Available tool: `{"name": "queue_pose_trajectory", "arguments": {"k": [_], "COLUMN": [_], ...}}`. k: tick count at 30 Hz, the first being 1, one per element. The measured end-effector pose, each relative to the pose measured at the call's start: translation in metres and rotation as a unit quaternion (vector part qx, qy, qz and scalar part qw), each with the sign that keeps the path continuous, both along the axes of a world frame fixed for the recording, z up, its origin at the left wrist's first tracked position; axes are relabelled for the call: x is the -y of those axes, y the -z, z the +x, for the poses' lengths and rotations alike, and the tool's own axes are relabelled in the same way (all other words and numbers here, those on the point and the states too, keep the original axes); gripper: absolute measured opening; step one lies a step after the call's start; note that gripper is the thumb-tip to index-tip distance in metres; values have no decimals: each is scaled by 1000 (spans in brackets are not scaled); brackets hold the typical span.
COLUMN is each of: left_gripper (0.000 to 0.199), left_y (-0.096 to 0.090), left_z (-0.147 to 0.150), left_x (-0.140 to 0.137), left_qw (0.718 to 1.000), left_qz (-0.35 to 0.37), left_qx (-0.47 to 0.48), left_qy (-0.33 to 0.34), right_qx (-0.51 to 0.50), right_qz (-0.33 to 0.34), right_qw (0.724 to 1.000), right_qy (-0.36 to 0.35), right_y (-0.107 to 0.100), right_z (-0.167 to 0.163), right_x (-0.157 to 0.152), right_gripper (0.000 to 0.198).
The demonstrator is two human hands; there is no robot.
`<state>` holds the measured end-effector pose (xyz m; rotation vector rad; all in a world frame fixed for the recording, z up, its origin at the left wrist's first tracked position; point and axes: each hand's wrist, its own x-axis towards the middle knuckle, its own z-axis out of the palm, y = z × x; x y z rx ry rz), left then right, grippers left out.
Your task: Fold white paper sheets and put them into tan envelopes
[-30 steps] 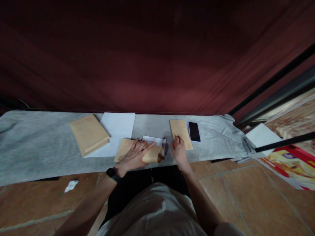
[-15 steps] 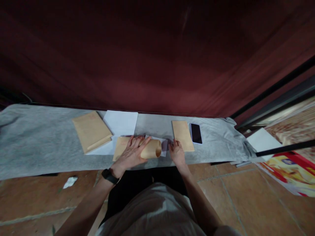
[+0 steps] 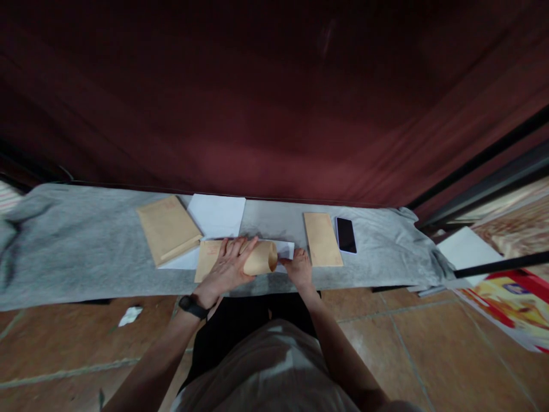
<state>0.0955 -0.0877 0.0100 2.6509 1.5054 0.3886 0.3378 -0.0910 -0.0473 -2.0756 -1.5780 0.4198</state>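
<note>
A brown paper envelope (image 3: 262, 258) lies lengthwise before me, its right end bulged into a round mouth. My left hand (image 3: 229, 266) spans it from above, fingers over the far side and thumb at the near side, gripping it. White paper (image 3: 285, 249) shows at the mouth and behind the envelope; how far it reaches inside is hidden. My right hand (image 3: 299, 267) is closed at this paper, its fingertips pinching it close to the mouth. Right of that hand lies another brown envelope (image 3: 323, 239), flat.
A stack of brown envelopes (image 3: 169, 229) and white sheets (image 3: 218, 214) lie on the left of the grey cloth (image 3: 98, 246). A phone (image 3: 346, 234) rests on the right. Behind is a dark red surface (image 3: 274, 143). A crumpled white scrap (image 3: 130, 316) is on the tiled floor.
My right hand has moved left, from beside the flat envelope to the white paper at the mouth. My left hand keeps its hold. The view has shifted slightly.
</note>
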Motion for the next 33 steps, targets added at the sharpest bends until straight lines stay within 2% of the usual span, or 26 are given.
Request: {"name": "queue_pose_trajectory", "arguments": {"k": [4, 9, 11, 14, 18, 20, 23, 28, 33], "left_gripper": [108, 109, 110, 111, 114, 115, 115, 116, 112], "left_y": [-1, 0, 1, 1, 2, 3, 4, 4, 3], "left_z": [0, -1, -1, -1, 0, 1, 2, 2, 1], "left_x": [-1, -2, -2, -2, -4, -5, -5, -4, -3], "left_qw": [1000, 1000, 1000, 1000, 1000, 1000, 1000, 999, 999], "left_qz": [-5, 0, 0, 0, 1, 6, 15, 24, 30], "left_qx": [19, 22, 19, 15, 15, 14, 13, 9, 12], "left_qy": [-3, -7, -9, -14, -20, -23, -24, -28, -38], "right_qx": [-111, -301, -322, -348, -408, -423, -410, -297, -257], "right_qz": [36, 47, 57, 91, 182, 200, 190, 159, 121], "right_qw": [993, 952, 945, 933, 891, 881, 891, 941, 958], "right_qy": [10, 3, -1, 26, 75, 75, 52, -9, -38], "right_y": [2, 2, -3, -15, -37, -44, -46, -39, -40], "right_z": [3, 17, 28, 46, 63, 64, 60, 57, 68], "right_x": [0, -1, 1, 8, 17, 20, 25, 31, 28], "right_gripper": [18, 17, 17, 26, 35, 35, 34, 33, 31]}}
